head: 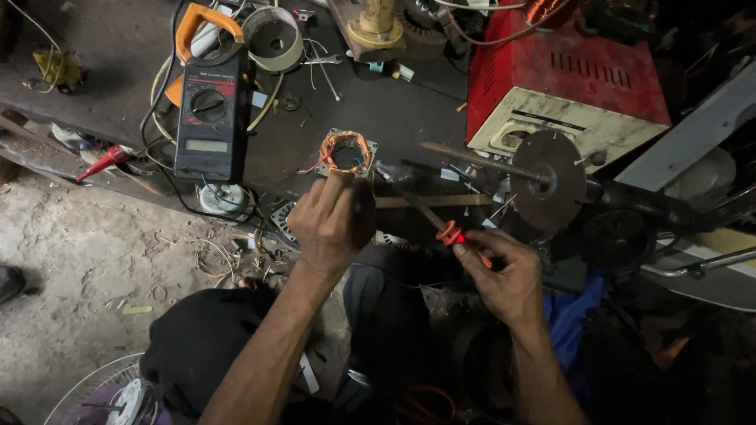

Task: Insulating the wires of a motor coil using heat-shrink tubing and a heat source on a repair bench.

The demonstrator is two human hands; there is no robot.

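My left hand (332, 219) rests on the near edge of a small motor stator (345, 152) wound with copper wire, pinching it or its leads at the bench edge. My right hand (504, 275) grips the red handle of a soldering iron (441, 224), held like a pen. The iron's dark shaft slants up to the left and its tip sits just right of the stator, near the left hand's fingers.
A black clamp meter with orange jaws (209, 102) lies left on the bench (394, 110). A red and cream metal box (563, 86) stands at right, with a round metal disc on a shaft (547, 179) before it. Tape roll (274, 35), loose wires, fan guard (102, 393) on the floor.
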